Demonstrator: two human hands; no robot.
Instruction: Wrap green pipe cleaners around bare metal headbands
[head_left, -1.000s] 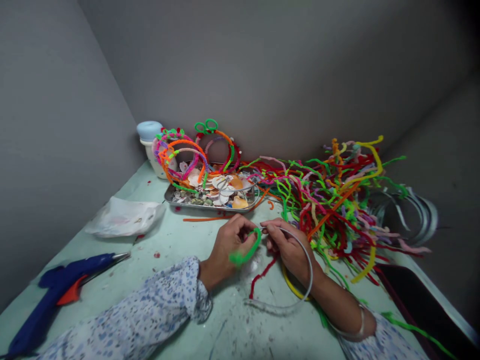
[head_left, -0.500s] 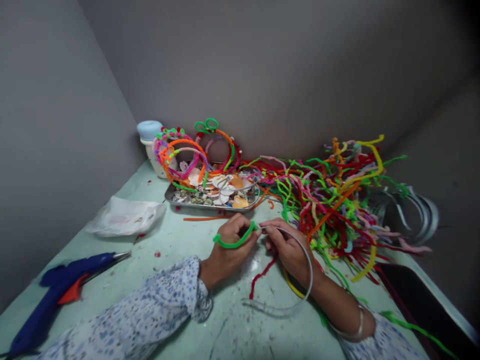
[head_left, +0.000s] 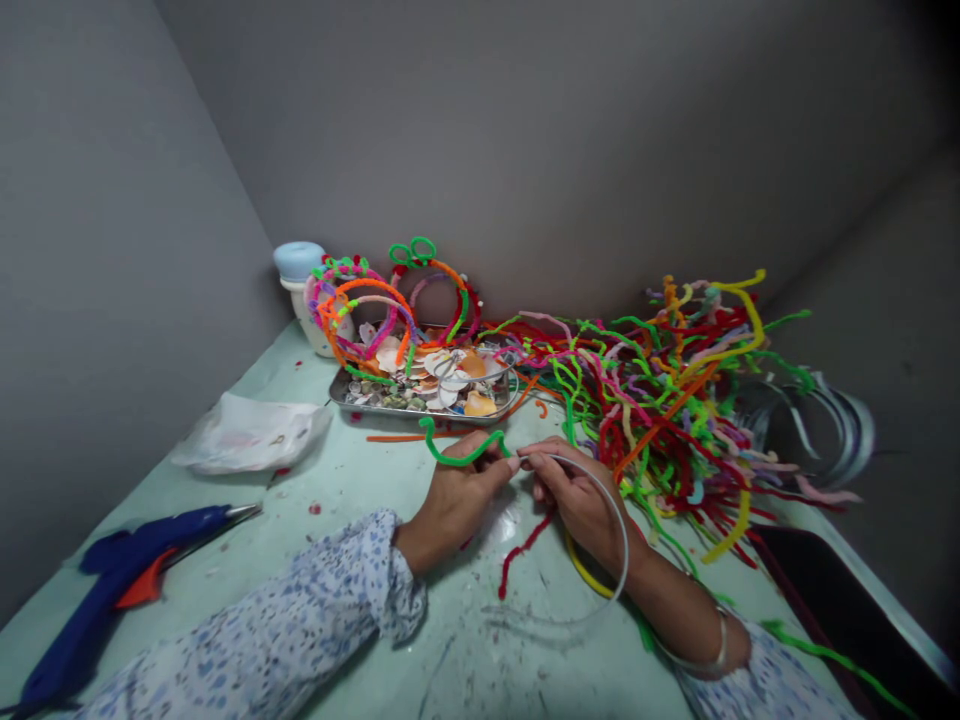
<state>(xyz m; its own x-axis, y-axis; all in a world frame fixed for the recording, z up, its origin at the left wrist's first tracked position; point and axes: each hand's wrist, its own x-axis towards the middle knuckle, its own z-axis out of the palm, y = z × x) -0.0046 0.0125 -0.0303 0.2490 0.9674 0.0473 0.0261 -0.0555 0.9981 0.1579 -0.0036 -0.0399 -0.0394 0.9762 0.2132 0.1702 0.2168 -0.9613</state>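
Note:
My left hand (head_left: 456, 508) pinches a bright green pipe cleaner (head_left: 459, 461) at one end of a thin, pale headband (head_left: 622, 545). The pipe cleaner's free part curves left over the back of the hand. Close beside it, my right hand (head_left: 589, 510) has its fingers closed round the headband just past that end. From there the band arcs over the right hand and down, its other end blurred low above the table. A red pipe cleaner (head_left: 514, 556) and a yellow one (head_left: 583, 574) lie under and beside the right hand.
A metal tray (head_left: 390, 411) of shells stands behind my hands, with pipe-cleaner-wrapped headbands (head_left: 367, 285) at its back. To the right are a heap of pipe cleaners (head_left: 645, 400), bare headbands (head_left: 855, 430) and a dark phone-like slab (head_left: 847, 610). A blue glue gun (head_left: 127, 560), plastic packet (head_left: 251, 435) and bottle (head_left: 300, 262) sit left.
My left hand has turned, and the green pipe cleaner's free end has swung up and away. The headband's lower end has shifted slightly and blurred. My right hand stays almost in place.

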